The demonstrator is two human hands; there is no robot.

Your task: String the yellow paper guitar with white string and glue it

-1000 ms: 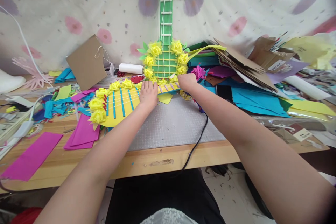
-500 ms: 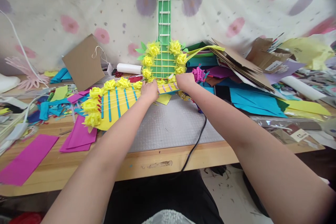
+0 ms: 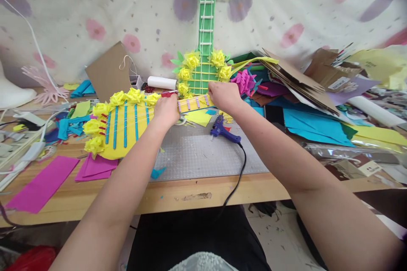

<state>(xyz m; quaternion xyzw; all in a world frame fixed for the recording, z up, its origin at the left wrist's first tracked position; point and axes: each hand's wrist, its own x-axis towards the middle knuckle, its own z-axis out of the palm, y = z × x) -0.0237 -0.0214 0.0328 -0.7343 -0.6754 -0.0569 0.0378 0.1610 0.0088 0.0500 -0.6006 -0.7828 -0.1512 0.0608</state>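
A yellow paper guitar [image 3: 121,123] with blue strips, white strings and yellow paper flowers lies sideways over the grey cutting mat [image 3: 203,152]. My left hand [image 3: 167,111] is closed around it where the body meets the neck. My right hand [image 3: 224,95] makes a fist around the neck further right, hiding that end. Behind, a green paper guitar [image 3: 203,67] with yellow flowers stands upright against the backdrop. A blue glue gun [image 3: 225,130] lies on the mat below my right hand. Beyond that hand is a magenta paper flower cluster [image 3: 244,82].
Magenta paper sheets [image 3: 44,183] lie at the left of the wooden table. Cardboard pieces [image 3: 299,80] and blue paper [image 3: 314,123] pile up at the right. A black cord [image 3: 238,182] hangs over the front edge. A brown cardboard sheet [image 3: 110,70] leans at the back.
The yellow guitar has shifted left with both hands on it, its neck swinging off the glue gun, which now shows fully. The view has moved slightly.
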